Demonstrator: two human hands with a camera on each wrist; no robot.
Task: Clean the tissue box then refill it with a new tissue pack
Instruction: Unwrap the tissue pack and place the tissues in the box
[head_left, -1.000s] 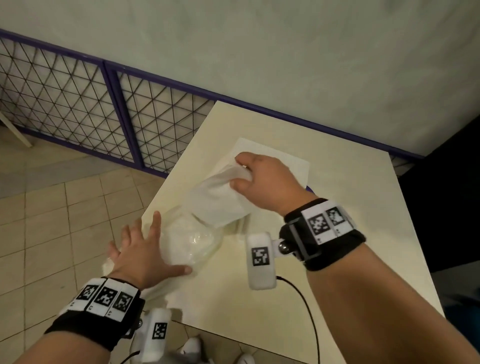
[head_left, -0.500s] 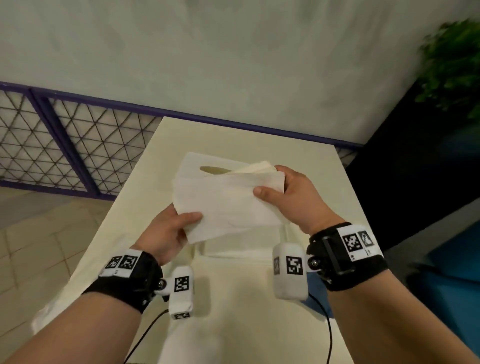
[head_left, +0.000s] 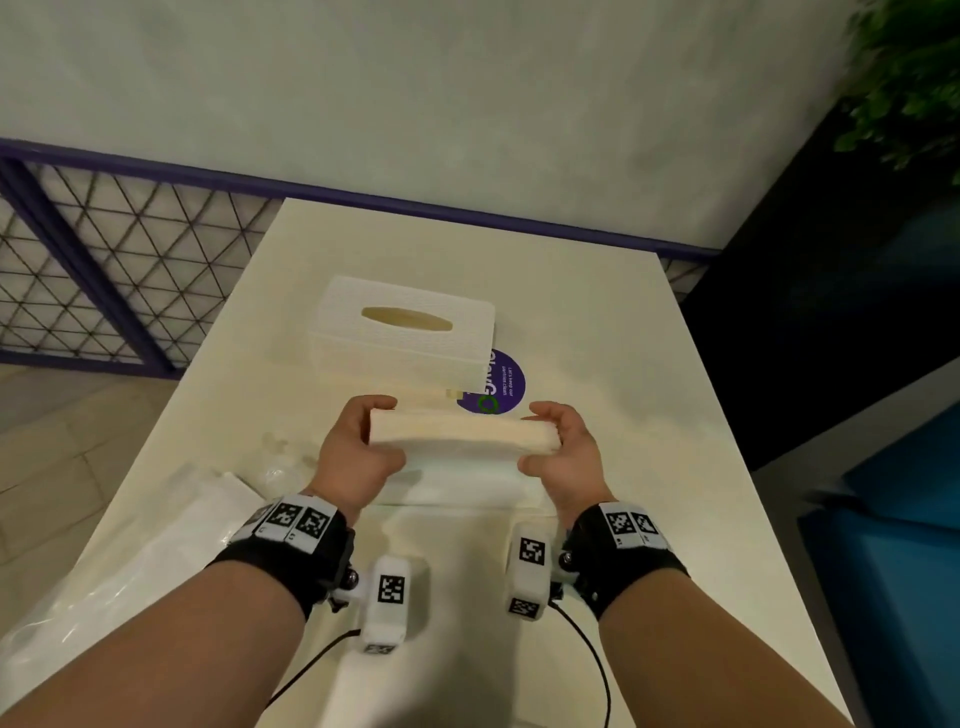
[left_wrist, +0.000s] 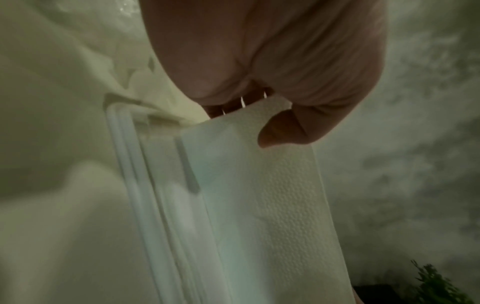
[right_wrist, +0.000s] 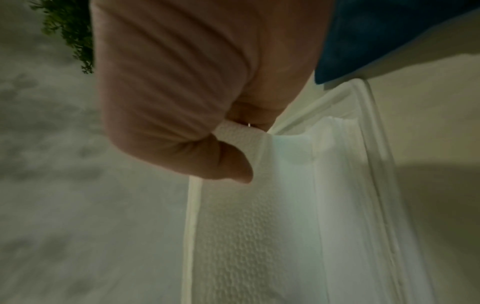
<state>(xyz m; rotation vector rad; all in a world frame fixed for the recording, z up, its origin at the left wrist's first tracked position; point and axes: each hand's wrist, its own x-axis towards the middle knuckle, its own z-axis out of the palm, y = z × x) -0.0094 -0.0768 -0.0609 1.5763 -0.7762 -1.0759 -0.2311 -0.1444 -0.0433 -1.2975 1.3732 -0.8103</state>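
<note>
Two hands gripping one tissue stack, ends pinched.
Stack (head_left: 462, 436), flat-held a moment ago, now hovering over tray near white tissue box (head_left: 402, 332) on table (head_left: 649, 415); refilling nearing.

Left hand (head_left: 353, 452) and right hand (head_left: 563, 457) pinching opposite ends.

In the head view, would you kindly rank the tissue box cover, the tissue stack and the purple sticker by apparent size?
1. tissue box cover
2. tissue stack, though it is nearer the camera, so the gap is unsure
3. purple sticker, partly hidden

The tissue box cover (head_left: 402, 332) blocks the far side; crumpled plastic wrap (head_left: 130, 561) crowds the table's (head_left: 649, 415) left.
</note>
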